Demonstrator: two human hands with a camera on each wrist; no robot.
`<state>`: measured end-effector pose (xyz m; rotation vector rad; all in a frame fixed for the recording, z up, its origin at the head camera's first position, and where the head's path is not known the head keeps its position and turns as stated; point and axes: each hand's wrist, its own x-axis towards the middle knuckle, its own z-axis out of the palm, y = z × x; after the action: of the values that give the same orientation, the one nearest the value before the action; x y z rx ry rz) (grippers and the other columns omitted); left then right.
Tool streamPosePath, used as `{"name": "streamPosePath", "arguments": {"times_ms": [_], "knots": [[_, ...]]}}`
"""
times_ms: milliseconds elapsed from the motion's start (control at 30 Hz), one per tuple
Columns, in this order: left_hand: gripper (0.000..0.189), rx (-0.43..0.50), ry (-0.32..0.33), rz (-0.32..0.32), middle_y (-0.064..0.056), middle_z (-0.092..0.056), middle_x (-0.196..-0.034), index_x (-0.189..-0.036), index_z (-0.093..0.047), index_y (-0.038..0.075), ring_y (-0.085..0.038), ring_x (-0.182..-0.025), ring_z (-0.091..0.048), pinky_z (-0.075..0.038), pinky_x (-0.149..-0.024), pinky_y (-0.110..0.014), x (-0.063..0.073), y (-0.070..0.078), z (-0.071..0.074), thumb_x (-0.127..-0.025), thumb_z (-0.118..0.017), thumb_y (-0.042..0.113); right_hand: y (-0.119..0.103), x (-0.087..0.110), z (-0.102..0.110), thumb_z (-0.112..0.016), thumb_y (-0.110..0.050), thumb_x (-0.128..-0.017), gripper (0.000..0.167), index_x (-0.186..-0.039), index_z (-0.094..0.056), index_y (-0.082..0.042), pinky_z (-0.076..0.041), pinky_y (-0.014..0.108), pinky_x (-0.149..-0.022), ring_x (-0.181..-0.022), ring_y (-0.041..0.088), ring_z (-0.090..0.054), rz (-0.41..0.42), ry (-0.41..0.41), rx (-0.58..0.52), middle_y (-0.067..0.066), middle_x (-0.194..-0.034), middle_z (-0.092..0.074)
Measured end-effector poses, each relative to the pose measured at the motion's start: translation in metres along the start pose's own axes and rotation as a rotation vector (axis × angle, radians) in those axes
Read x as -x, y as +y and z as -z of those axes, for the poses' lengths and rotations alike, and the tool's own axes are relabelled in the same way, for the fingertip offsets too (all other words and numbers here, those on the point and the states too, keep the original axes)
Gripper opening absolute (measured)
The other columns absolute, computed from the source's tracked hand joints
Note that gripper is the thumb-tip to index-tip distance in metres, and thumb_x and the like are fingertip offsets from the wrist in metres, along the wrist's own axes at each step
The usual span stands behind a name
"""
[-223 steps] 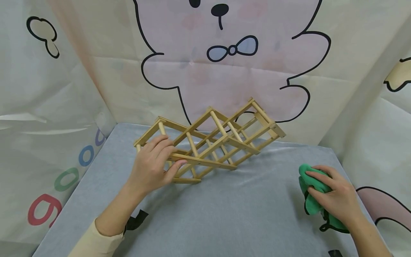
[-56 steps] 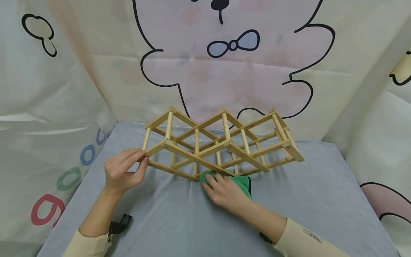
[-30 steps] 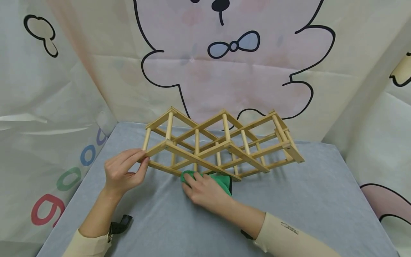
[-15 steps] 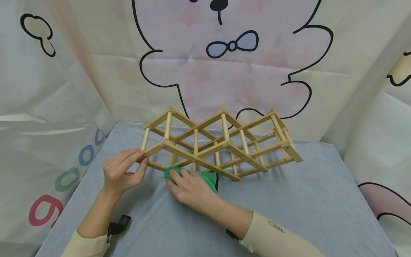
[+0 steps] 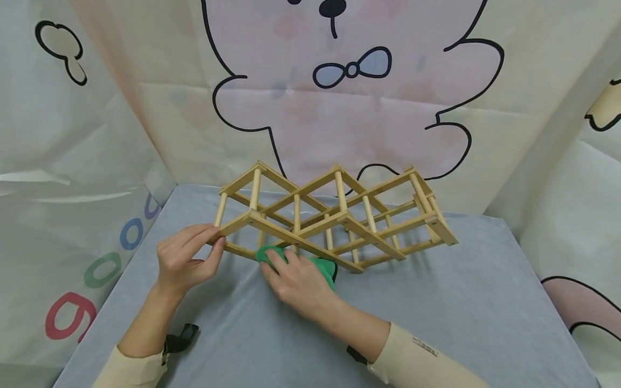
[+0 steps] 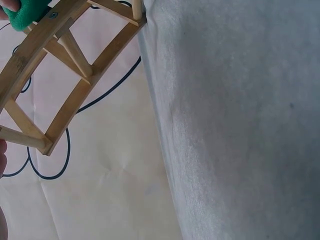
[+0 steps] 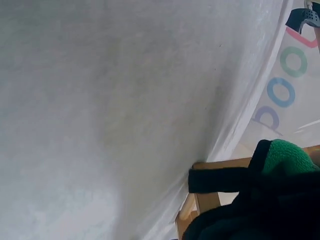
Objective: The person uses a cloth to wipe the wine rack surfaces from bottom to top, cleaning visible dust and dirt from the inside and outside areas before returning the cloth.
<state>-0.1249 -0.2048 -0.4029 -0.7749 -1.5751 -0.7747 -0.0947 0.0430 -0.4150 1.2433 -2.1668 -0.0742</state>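
Observation:
A folding wooden wine rack point(image 5: 274, 228), built of crossed slats and round dowels, stands stretched out across the back of the table. My left hand point(image 5: 186, 258) pinches its left end between thumb and fingers. In my right hand point(image 5: 301, 285) is a bunched green cloth point(image 5: 324, 268) with black edging, pressed against the rack's lower front slat, left of the middle. The left wrist view shows the rack point(image 6: 72, 102) close up, with the cloth point(image 6: 25, 14) at the top left corner. Dark, blurred material and the cloth point(image 7: 282, 156) fill the right wrist view's lower right, hiding most of that hand.
Grey-blue fabric covers the table point(image 5: 412, 312). A printed backdrop point(image 5: 388, 124) rises just behind the rack, and side sheets point(image 5: 73, 178) hang at left and right. A black strap point(image 5: 181, 339) sits at my left wrist.
From the table's right, my right hand brought the cloth to the rack, slid it left along the lower slat, then slightly back right. The left hand shifted to the rack's left end; the rack turned.

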Motion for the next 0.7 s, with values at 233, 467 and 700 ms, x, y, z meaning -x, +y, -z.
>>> {"name": "streamPosePath", "arguments": {"times_ms": [233, 467, 700], "knots": [[0.028, 0.002, -0.002, 0.004, -0.014, -0.073, -0.071, -0.076, -0.077, -0.004, -0.024, -0.048, -0.063, -0.054, -0.046, -0.035, -0.001, 0.001, 0.000, -0.093, -0.070, 0.018, 0.007, 0.010, 0.015, -0.059, -0.008, -0.107, 0.022, -0.117, -0.078, -0.009, -0.056, 0.026, -0.057, -0.080, 0.025, -0.065, -0.042, 0.027, 0.014, 0.012, -0.121, -0.068], [0.030, 0.002, -0.010, 0.009, -0.014, -0.073, -0.072, -0.077, -0.078, -0.004, -0.024, -0.049, -0.064, -0.054, -0.048, -0.034, -0.001, 0.000, 0.001, -0.094, -0.069, 0.019, 0.015, 0.021, 0.021, -0.042, -0.005, -0.112, 0.036, -0.112, -0.079, -0.006, -0.061, 0.030, -0.062, -0.079, 0.027, -0.068, -0.032, 0.179, 0.009, 0.015, -0.118, -0.070], [0.029, 0.006, -0.008, 0.006, -0.014, -0.073, -0.071, -0.077, -0.078, -0.004, -0.024, -0.048, -0.063, -0.053, -0.046, -0.035, -0.001, 0.000, 0.001, -0.093, -0.070, 0.018, 0.020, 0.027, 0.027, -0.050, -0.005, -0.110, 0.028, -0.109, -0.079, -0.005, -0.064, 0.032, -0.064, -0.079, 0.028, -0.070, -0.054, 0.284, 0.006, 0.016, -0.114, -0.072]]}}
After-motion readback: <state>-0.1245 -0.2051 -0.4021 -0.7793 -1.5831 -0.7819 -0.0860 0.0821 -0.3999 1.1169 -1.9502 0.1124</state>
